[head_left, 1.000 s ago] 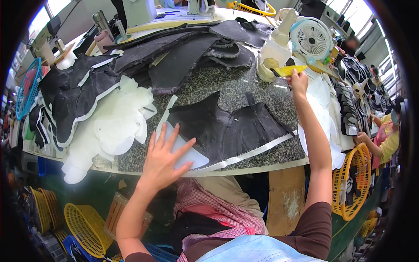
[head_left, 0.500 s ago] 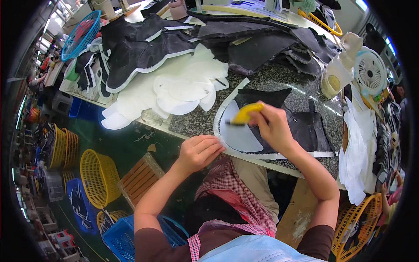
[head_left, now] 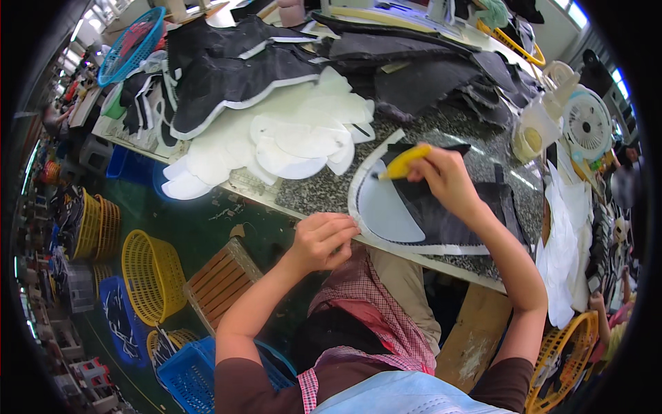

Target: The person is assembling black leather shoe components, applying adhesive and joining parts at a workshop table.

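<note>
My right hand [head_left: 445, 181] is closed around a yellow-handled brush [head_left: 405, 163]. The dark tip of the brush is at the upper end of a pale, curved stiffener sheet [head_left: 392, 214]. That sheet lies flat on a black fabric piece [head_left: 469, 215], inside its rounded end. A white strip [head_left: 358, 185] runs along the piece's curved edge. At the near table edge, my left hand [head_left: 324, 241] has its fingers bent together, tips at the white strip; whether they pinch or only press on it is hard to see.
A pile of white curved sheets [head_left: 276, 141] lies on the speckled stone tabletop [head_left: 310, 196], left of the work. Black fabric pieces [head_left: 241, 76] are heaped behind. A plastic container [head_left: 529, 138] and a white fan [head_left: 587, 121] stand at right. Yellow baskets [head_left: 153, 276] are on the floor.
The brush in my right hand has moved away from me, from the stiffener's middle to its upper end. My left hand stays at the edge. The whole view has shifted slightly.
</note>
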The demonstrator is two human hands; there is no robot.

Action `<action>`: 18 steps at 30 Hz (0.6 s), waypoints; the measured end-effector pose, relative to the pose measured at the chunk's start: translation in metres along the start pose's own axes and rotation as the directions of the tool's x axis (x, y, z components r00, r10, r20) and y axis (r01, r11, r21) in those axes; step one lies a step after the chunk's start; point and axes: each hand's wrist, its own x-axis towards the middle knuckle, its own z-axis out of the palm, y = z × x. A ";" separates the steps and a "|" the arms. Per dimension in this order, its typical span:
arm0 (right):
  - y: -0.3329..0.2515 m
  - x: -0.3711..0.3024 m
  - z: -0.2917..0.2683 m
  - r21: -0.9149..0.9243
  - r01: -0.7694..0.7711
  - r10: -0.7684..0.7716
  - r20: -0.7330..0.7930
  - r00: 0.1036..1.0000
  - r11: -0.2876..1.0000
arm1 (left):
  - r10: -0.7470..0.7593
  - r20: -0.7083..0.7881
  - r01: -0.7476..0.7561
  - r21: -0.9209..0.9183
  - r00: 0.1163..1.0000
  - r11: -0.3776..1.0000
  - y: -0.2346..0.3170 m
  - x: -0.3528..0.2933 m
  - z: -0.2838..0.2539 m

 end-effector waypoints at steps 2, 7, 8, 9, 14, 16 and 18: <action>-0.007 -0.011 -0.011 -0.044 -0.033 0.041 0.183 0.982 0.998 | -0.012 0.019 0.012 -0.009 1.000 1.000 0.000 -0.002 -0.004; -0.011 -0.066 -0.078 -0.136 -0.258 0.283 0.223 0.933 0.957 | -0.024 0.056 0.023 0.026 0.998 0.999 0.002 -0.003 -0.012; 0.007 -0.084 -0.108 0.076 -0.326 0.328 -0.017 0.945 0.942 | 0.001 0.041 -0.001 -0.006 0.999 1.000 0.002 0.006 -0.013; 0.014 -0.089 -0.138 0.087 -0.259 0.273 -0.276 0.922 0.962 | -0.017 0.059 0.018 -0.027 0.998 0.999 0.002 0.016 -0.017; 0.075 -0.098 -0.260 -0.355 -0.385 -0.140 -0.863 0.486 0.852 | -0.192 -0.020 0.193 0.190 0.981 0.963 -0.021 0.054 -0.045; 0.093 -0.089 -0.272 -0.365 -0.499 -0.011 -0.815 0.579 0.786 | -0.251 0.014 0.239 0.252 0.968 0.938 -0.041 0.062 -0.055; 0.103 -0.078 -0.268 -0.345 -0.428 -0.007 -0.786 0.619 0.835 | -0.214 0.072 0.182 0.309 0.974 0.934 -0.056 0.068 -0.057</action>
